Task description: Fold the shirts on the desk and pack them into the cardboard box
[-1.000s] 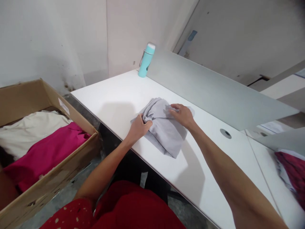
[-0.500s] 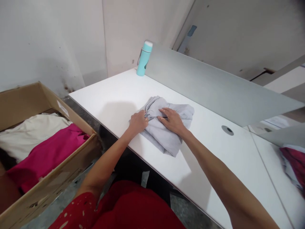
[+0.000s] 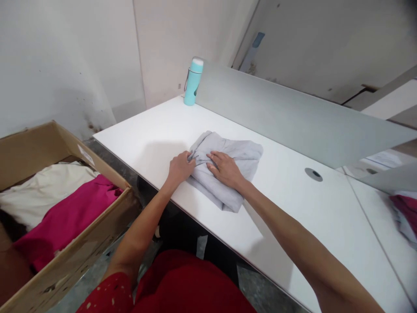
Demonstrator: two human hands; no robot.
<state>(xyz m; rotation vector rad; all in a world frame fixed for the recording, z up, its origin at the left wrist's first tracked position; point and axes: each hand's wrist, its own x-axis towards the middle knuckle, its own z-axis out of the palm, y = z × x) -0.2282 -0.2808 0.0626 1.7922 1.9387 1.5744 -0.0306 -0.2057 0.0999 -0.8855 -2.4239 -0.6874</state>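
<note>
A light grey folded garment (image 3: 224,191) lies on the white table (image 3: 156,126); its exact kind does not show. My left hand (image 3: 181,167) is closed on the garment's left edge, thumb and fingers pinching the bunched cloth. On top of the folds rests my right hand (image 3: 226,168), its fingers spread and touching the fabric. Creases gather in the cloth between the two hands.
To the left stands a cardboard box (image 3: 97,226) with cream cloth (image 3: 48,184) and magenta cloth (image 3: 71,217) inside. A turquoise bottle (image 3: 193,82) stands by the grey divider (image 3: 276,113). More dark red cloth (image 3: 405,208) lies at the right edge.
Both hands have shifted slightly to the left over the garment. The right hand sits closer to the creases near the left edge, and the cloth looks a little flatter.
</note>
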